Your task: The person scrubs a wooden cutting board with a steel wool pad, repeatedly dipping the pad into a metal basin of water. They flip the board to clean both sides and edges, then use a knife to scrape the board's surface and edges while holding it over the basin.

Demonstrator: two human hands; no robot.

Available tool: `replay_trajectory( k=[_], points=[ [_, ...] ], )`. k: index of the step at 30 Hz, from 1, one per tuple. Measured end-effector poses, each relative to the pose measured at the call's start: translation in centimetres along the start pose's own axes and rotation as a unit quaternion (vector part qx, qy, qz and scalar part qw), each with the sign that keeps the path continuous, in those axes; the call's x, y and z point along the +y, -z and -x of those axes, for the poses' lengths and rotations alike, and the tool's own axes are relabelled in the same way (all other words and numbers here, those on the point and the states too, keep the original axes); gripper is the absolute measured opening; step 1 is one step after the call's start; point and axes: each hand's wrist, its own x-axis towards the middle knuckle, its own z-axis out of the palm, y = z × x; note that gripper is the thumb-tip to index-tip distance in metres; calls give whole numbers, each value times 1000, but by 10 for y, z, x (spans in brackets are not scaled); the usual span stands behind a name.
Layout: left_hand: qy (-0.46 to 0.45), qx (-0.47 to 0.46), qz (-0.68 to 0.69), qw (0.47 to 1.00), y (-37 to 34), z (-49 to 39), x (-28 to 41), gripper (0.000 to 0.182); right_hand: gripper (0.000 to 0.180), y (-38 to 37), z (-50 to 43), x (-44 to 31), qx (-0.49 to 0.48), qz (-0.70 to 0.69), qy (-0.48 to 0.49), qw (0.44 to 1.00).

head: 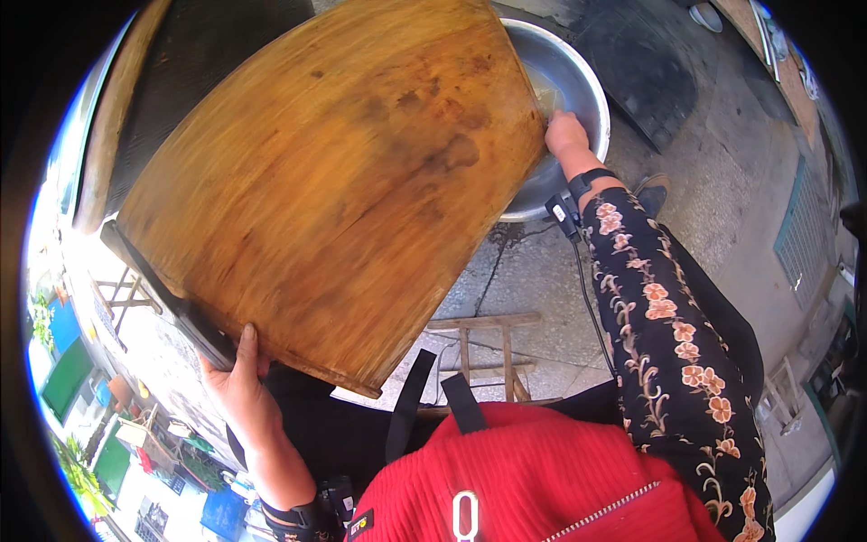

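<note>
A large wooden board (318,196) with dark stains and a raised strip along its lower left edge is tilted in front of me. My left hand (240,386) grips its lower left corner, thumb on the top face and fingers mostly hidden behind. Beyond the board's right edge, partly covered by it, stands a round metal basin (596,88). My right hand (566,133) is curled over the basin, close beside that edge. A pale, flat-looking patch shows in the basin by its fingers; whether the hand holds it or the board's edge is unclear.
A wooden stool or frame (506,359) lies on the cracked stone floor (515,271) below the board. Near my right wrist hangs a black cable (586,291). A shoe (651,193) shows beside the basin, and a dark flat sheet (640,68) lies farther back.
</note>
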Motion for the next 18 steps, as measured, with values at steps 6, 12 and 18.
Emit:
replay_trajectory(
  k=[6, 12, 18],
  points=[
    [-6, -2, -1, 1000, -1, 2, 4, 25, 24, 41, 139, -72, -36, -70, 96, 992],
    [-13, -23, 8, 1000, -2, 1, 4, 18, 23, 13, 175, -70, -8, -166, 10, 986],
    [0, -11, -19, 1000, 1, -3, -6, 25, 28, -3, 92, -34, -22, -174, -73, 982]
  ],
)
